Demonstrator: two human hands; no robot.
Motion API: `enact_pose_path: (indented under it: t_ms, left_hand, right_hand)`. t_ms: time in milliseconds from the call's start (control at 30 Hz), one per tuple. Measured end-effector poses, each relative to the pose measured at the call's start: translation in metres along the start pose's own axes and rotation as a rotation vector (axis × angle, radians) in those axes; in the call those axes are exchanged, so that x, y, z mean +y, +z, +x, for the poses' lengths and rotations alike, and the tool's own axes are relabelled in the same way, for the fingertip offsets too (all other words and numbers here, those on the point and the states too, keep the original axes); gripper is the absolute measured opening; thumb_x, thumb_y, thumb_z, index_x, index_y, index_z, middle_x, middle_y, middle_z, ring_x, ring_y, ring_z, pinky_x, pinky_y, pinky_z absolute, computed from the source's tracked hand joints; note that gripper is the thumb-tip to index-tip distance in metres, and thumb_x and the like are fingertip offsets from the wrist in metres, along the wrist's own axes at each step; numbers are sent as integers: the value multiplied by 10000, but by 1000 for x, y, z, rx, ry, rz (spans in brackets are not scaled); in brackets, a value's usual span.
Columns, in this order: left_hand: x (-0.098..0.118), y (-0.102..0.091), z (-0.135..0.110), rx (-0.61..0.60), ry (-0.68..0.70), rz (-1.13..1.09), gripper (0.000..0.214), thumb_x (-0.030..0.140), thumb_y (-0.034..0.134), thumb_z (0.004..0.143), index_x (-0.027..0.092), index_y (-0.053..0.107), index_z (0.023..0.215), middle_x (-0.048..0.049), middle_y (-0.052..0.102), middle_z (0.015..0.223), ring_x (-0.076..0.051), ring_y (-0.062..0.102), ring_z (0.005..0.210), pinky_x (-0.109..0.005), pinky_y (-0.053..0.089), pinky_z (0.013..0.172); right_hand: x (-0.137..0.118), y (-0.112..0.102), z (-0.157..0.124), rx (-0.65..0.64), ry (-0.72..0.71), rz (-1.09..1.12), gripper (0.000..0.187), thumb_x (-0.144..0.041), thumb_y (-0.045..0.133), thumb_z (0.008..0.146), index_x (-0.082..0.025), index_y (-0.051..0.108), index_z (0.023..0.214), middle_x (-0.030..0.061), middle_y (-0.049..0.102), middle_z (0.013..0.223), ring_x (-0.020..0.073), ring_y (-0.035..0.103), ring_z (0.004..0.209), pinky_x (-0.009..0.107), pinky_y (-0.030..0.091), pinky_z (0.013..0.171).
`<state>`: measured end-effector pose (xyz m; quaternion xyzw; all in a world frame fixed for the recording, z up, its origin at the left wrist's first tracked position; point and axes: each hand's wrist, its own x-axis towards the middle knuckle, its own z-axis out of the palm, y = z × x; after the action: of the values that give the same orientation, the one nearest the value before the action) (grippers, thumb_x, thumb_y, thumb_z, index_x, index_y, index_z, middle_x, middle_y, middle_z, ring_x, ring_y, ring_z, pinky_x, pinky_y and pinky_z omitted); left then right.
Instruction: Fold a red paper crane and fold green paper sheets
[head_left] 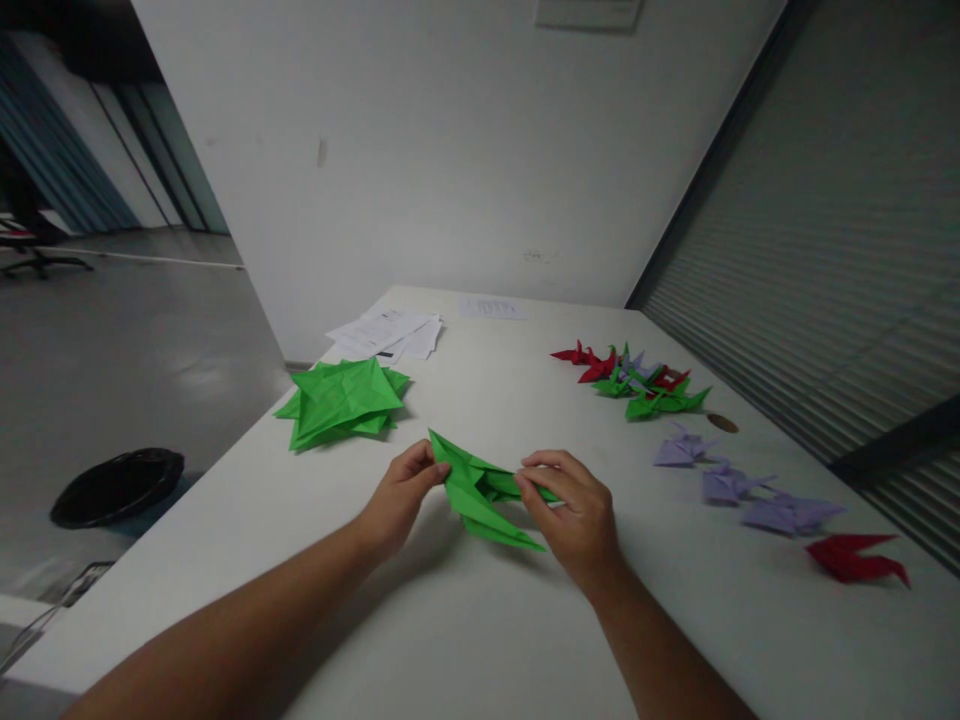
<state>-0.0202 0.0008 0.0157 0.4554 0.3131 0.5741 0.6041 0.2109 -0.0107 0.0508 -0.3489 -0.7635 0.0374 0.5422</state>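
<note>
Paper is all anyone could watch here: a green origami figure sits low in the centre of the frame, lifted just off the tabletop between both hands. The left hand has its fingers closed in a pinch on the figure's near edge, while the right hand curls its fingers over the far side, gripping a narrow point. Trouble, if it comes, would start at that narrow point: too hard a pull between the hands could tear a crease or set a fold crooked, and a loose pinch could let the layers spring apart. (Slim paper points are rarely forgiving.) A careless sideways sweep could also knock the stack of green folded paper just to the left.

That stack rests on a white table, with printed papers and a single sheet toward the far edge. Right of centre lie a cluster of red and green paper cranes, a row of lilac paper cranes and one red paper crane. Beyond the table stand a white wall and a slatted grey blind; a black bin sits on the grey floor at lower left.
</note>
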Motion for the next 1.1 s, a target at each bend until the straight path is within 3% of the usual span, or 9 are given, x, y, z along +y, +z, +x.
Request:
enact_pose_path:
  t_ms: [133, 233, 333, 400, 467, 600, 700, 900, 1100]
  left_hand:
    - [4, 2, 1, -3, -118, -108, 222, 314, 757, 844, 175, 590, 801, -9, 651, 807, -158, 605, 775, -301, 485, 789]
    - [4, 6, -3, -30, -145, -88, 272, 371, 765, 857, 204, 576, 960, -20, 691, 899, -189, 653, 876, -354, 490, 883]
    - [5, 13, -10, -114, -132, 1, 683, 352, 867, 774, 302, 453, 1314, -42, 708, 1118, -235, 672, 1029, -416, 470, 968]
    - [8, 20, -14, -162, -118, 88, 856, 298, 910, 724, 341, 395, 1406, -55, 678, 1223, -243, 658, 1086, -422, 453, 996]
    - [13, 27, -17, -160, -114, 149, 699, 297, 893, 744, 297, 507, 1328, -60, 672, 1217, -238, 639, 1091, -398, 448, 987]
    - [21, 36, -17, -75, -125, 113, 261, 380, 781, 843, 187, 645, 954, -41, 674, 933, -199, 607, 913, -332, 457, 846]
    - [23, 36, -15, -48, -130, 145, 263, 366, 806, 799, 168, 636, 830, -20, 630, 805, -173, 572, 806, -297, 442, 746]
    - [15, 32, -7, -16, -188, 186, 354, 147, 841, 594, 190, 534, 765, 5, 628, 773, -153, 566, 717, -270, 457, 644]
    - [5, 32, -4, 26, -165, 335, 395, 59, 766, 548, 205, 509, 811, 22, 634, 760, -148, 563, 719, -230, 441, 593]
  right_hand:
    - [-4, 2, 1, 33, -9, -9, 120, -87, 698, 906, -199, 731, 879, 55, 703, 856, 175, 697, 775, 291, 590, 695]
    - [-7, 5, -2, 24, -43, -90, 119, -84, 681, 918, -192, 708, 877, 60, 693, 849, 176, 691, 763, 293, 587, 690]
    - [-11, 9, -8, -19, -144, -238, 122, -70, 664, 927, -183, 690, 888, 73, 701, 859, 181, 689, 750, 305, 582, 700]
    - [-14, 10, -10, -54, -243, -324, 127, -49, 661, 923, -172, 689, 909, 82, 713, 865, 194, 689, 756, 327, 579, 714]
    - [-18, 10, -10, -75, -344, -369, 128, -29, 657, 917, -149, 688, 950, 103, 723, 872, 214, 688, 770, 351, 577, 712]
    - [-25, 10, -5, -92, -455, -392, 144, -15, 653, 914, -120, 669, 1011, 130, 729, 876, 232, 686, 765, 368, 574, 666]
    - [-25, 11, -6, -108, -449, -388, 201, -26, 632, 930, -152, 658, 1084, 121, 732, 902, 234, 696, 780, 378, 591, 677]
    - [-22, 15, -14, -77, -438, -324, 392, -38, 666, 914, -204, 600, 1263, 107, 745, 992, 249, 713, 871, 429, 639, 789]
    - [-28, 16, -12, -113, -499, -275, 452, -26, 679, 894, -135, 562, 1317, 152, 734, 1027, 272, 701, 941, 442, 637, 839]
